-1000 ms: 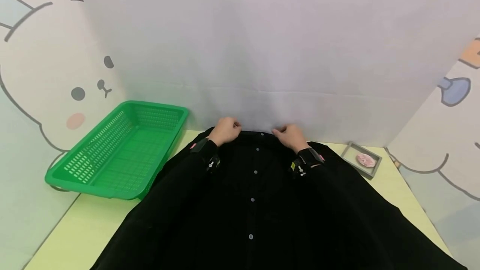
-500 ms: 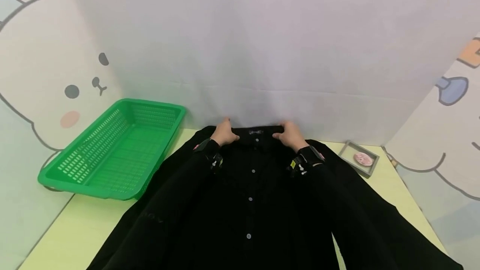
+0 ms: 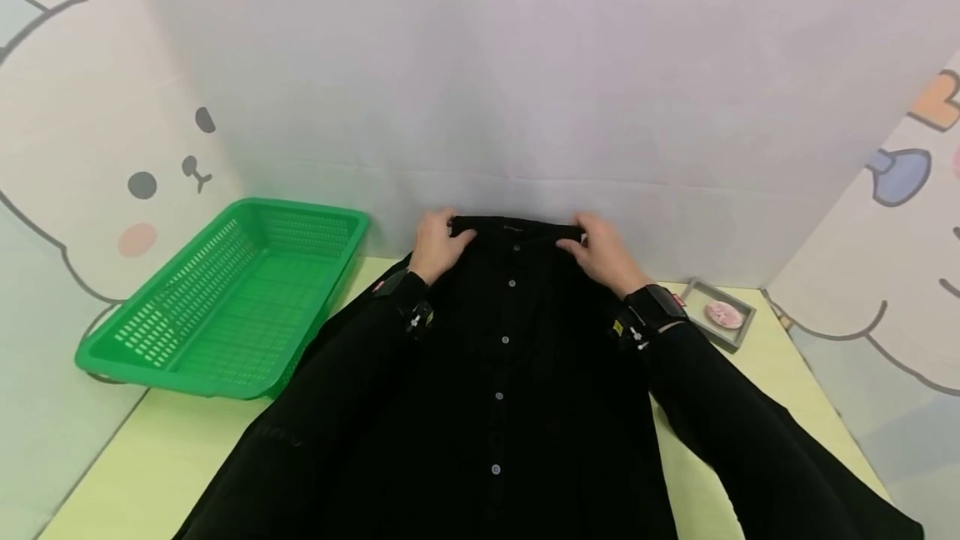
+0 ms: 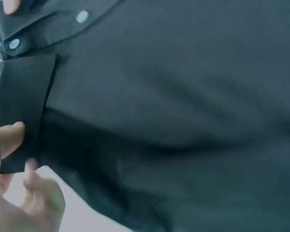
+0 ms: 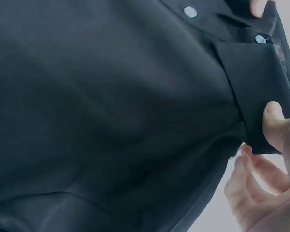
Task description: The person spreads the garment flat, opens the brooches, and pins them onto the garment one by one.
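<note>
A black button-up shirt (image 3: 502,307) lies front side up, its row of pale buttons running down the middle. Its collar (image 3: 513,229) is raised off the table at the far end. My left hand (image 3: 437,247) grips the collar's left end, thumb in front and fingers behind. At the other end my right hand (image 3: 606,252) pinches it the same way. In the left wrist view the left thumb (image 4: 12,137) presses on the collar flap beside a small label. In the right wrist view the right thumb (image 5: 274,121) lies on the opposite collar flap.
A green plastic basket (image 3: 225,386) with slotted sides stands on the left of the pale yellow table (image 3: 150,457). At the back right sits a small grey tray (image 3: 738,340) with a pink oval item (image 3: 724,315) in it. A white wall closes off the back.
Both hands have taken hold of the collar ends and lifted the collar. They have spread apart, and the shirt's upper part has risen with them.
</note>
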